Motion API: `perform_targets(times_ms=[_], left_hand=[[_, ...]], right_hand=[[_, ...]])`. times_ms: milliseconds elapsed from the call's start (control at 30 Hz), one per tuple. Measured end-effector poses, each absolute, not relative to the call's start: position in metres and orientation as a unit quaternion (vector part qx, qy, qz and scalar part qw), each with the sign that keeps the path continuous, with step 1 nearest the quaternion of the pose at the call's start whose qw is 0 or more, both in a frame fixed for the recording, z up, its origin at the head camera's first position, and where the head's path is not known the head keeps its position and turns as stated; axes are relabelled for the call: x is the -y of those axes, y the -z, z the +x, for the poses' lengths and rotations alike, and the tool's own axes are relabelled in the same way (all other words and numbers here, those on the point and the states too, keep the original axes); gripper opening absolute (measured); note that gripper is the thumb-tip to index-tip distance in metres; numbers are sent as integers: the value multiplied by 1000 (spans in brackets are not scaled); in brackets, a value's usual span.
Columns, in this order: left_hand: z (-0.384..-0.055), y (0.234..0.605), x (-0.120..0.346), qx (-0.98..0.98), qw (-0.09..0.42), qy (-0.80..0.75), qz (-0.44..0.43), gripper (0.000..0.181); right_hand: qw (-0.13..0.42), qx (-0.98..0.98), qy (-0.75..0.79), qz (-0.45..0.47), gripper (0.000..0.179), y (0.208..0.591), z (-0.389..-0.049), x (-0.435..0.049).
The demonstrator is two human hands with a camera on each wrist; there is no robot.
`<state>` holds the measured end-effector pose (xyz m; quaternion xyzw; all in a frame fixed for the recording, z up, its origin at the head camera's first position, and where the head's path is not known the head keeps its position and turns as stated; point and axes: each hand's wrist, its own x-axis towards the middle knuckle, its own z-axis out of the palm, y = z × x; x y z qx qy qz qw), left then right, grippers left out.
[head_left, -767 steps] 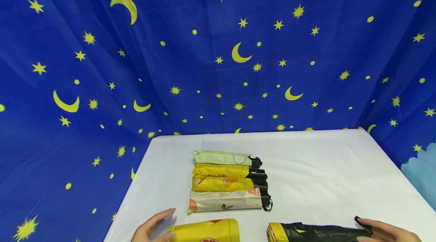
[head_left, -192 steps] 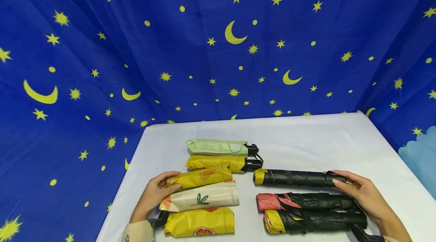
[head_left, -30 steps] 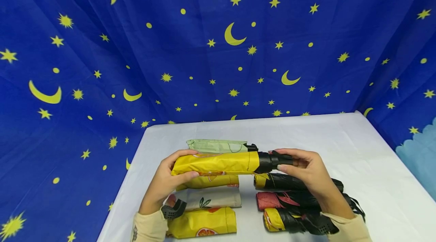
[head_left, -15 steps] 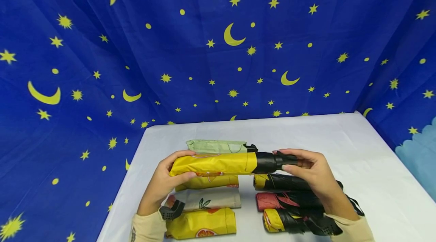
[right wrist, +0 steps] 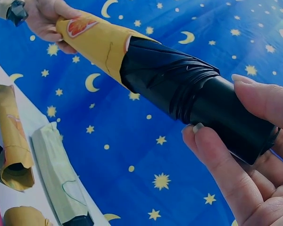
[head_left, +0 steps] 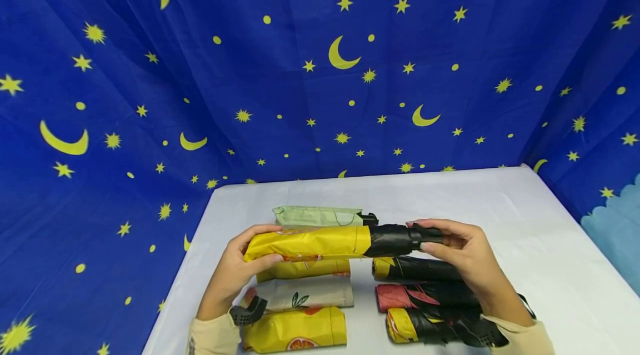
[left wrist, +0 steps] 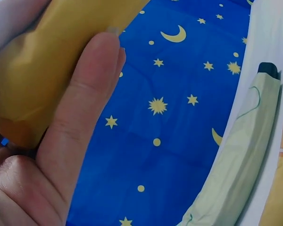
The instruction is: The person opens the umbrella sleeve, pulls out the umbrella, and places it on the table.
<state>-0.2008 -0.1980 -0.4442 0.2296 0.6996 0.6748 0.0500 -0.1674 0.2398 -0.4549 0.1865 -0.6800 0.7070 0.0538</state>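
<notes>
The left hand [head_left: 238, 259] grasps the outer end of the yellow cover [head_left: 312, 243]; the right hand [head_left: 466, 244] pinches the black handle [head_left: 428, 236]. The folded umbrella [head_left: 391, 240] spans the gap between them, raised over the worktop [head_left: 555, 249], its long axis nearly level, side to side, so pulling either end would act along that line

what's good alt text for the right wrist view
A right hand grips the black handle of a folded umbrella, and the left hand holds the yellow citrus-print sleeve covering its far end. Lower left, a green-covered umbrella lies on a white table; behind is a starry blue backdrop.
</notes>
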Motion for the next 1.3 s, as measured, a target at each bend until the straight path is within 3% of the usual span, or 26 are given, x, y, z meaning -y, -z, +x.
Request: perform_targets(times_ms=[1300], left_hand=[[-197,447,209,-705,62,-677,201,46]], right_hand=[[53,684,-701,195,33,454,-165,-252]])
